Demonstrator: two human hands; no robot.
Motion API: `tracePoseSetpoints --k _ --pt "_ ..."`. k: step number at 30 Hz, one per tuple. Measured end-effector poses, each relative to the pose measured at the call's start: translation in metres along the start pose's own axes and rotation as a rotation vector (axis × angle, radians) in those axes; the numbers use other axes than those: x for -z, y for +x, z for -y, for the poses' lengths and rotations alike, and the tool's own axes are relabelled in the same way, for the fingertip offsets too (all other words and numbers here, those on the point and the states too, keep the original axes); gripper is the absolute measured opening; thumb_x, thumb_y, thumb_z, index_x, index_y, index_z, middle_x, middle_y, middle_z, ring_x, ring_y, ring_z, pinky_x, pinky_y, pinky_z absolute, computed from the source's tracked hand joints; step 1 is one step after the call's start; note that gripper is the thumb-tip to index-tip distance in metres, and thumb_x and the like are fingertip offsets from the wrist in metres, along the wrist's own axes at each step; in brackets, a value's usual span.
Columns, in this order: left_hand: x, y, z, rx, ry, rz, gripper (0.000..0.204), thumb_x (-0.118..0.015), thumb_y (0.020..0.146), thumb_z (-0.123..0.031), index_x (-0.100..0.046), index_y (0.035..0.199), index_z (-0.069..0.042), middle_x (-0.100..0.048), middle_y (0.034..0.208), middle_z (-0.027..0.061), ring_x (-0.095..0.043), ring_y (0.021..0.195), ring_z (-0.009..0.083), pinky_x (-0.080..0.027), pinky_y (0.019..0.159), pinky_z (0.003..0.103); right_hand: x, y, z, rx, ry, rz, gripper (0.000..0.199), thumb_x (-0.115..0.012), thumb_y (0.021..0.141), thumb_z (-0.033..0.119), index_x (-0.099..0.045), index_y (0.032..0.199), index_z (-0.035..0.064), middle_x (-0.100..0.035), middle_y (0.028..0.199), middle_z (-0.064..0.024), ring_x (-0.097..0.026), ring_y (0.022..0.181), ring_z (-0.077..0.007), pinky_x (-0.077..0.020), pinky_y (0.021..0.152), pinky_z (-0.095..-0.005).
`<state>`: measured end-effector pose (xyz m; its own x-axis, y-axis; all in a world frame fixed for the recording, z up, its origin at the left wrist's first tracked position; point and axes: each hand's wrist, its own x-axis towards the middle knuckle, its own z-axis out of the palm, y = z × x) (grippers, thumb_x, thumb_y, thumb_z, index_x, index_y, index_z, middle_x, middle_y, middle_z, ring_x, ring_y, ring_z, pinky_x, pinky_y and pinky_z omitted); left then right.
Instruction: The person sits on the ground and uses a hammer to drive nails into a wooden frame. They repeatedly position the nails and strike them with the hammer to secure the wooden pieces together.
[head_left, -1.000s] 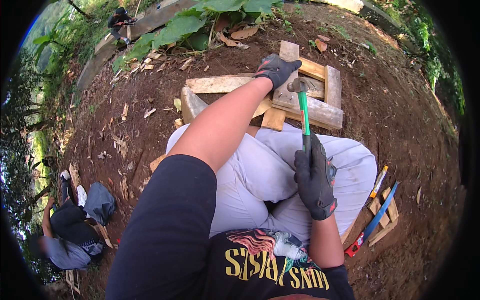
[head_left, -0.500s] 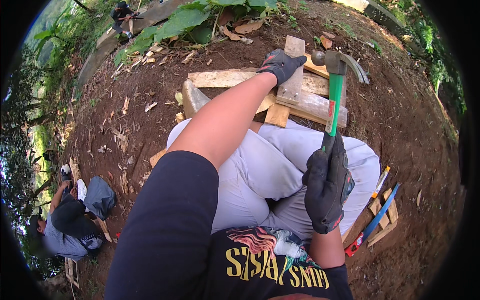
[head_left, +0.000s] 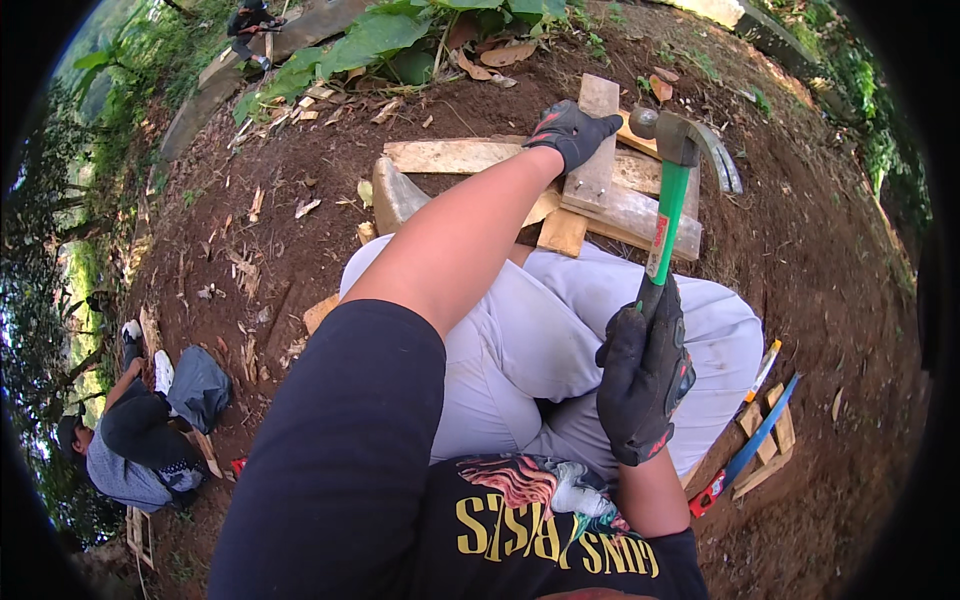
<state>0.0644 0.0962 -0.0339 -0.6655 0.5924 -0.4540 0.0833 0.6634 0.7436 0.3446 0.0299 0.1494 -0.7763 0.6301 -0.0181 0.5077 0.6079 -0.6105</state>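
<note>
I sit on brown soil [head_left: 300, 250] in light trousers [head_left: 480, 360], both hands gloved. My right grip [head_left: 645, 375] is clenched round the dark lower end of a green-handled hammer [head_left: 670, 215]; I hold it head up, the round striking face toward the left and the claw curving off to the right. From where I look, the hammer head covers part of the right edge of a wooden frame [head_left: 650, 218] on the soil before my knees.

My left grip [head_left: 575, 135] is closed over the left edge of a short board [head_left: 596, 165], the thumb laid across its face; the undersides of my other fingers are hidden. That board lies along the frame's left edge, its near end over the near left corner, where small nails [head_left: 600, 192] show. A small block [head_left: 563, 231] pokes out just below that corner, and a long plank [head_left: 450, 155] runs off to the left.

Toward the right edge of the soil, beside my knee, are a yellow-handled tool [head_left: 764, 368] and a blue-bladed saw [head_left: 750, 446] lying across some offcuts [head_left: 784, 420]. Near the soil's left edge a co-worker [head_left: 130, 470] sits beside a dark grey bag [head_left: 198, 390].
</note>
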Motion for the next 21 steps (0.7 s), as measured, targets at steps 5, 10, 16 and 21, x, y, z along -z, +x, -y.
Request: tracePoseSetpoints --k 5,10,16,21 --pt "0.001 0.009 0.003 -0.035 0.036 -0.057 0.075 -0.076 0.088 -0.067 -0.080 0.118 0.001 -0.079 0.113 0.0230 -0.077 0.107 0.0357 -0.059 0.095 0.046 -0.011 0.006 -0.018 -0.133 0.024 0.151 0.044 -0.053 0.111 0.017 -0.054 0.150 -0.0041 -0.066 0.104 -0.0201 -0.067 0.089 -0.0313 -0.0536 0.077 -0.0439" --pt "-0.002 0.001 0.005 0.033 -0.029 -0.020 0.072 -0.074 0.090 -0.066 -0.080 0.118 0.000 -0.081 0.109 0.0212 -0.079 0.105 0.0349 -0.060 0.092 0.045 0.030 0.009 0.032 -0.115 0.310 -0.176 0.044 -0.045 0.114 0.018 -0.052 0.151 -0.0049 -0.060 0.077 -0.0032 -0.054 0.055 -0.0089 -0.0436 0.052 -0.0280" --pt "0.001 0.001 -0.002 0.053 -0.008 0.024 0.076 -0.079 0.086 -0.064 -0.076 0.128 0.000 -0.074 0.129 0.0267 -0.072 0.122 0.0393 -0.057 0.103 0.046 -0.024 0.008 -0.025 0.078 -0.185 0.176 0.042 -0.052 0.111 0.015 -0.057 0.147 -0.0052 -0.070 0.090 -0.0149 -0.070 0.077 -0.0227 -0.0563 0.071 -0.0378" --pt "0.003 -0.002 0.006 0.016 -0.035 0.015 0.079 -0.077 0.086 -0.065 -0.076 0.125 0.003 -0.075 0.126 0.0269 -0.073 0.120 0.0388 -0.057 0.101 0.047 0.018 -0.003 0.023 -0.030 0.070 -0.027 0.046 -0.049 0.113 0.017 -0.051 0.153 -0.0048 -0.061 0.075 -0.0038 -0.057 0.057 -0.0101 -0.0473 0.056 -0.0303"
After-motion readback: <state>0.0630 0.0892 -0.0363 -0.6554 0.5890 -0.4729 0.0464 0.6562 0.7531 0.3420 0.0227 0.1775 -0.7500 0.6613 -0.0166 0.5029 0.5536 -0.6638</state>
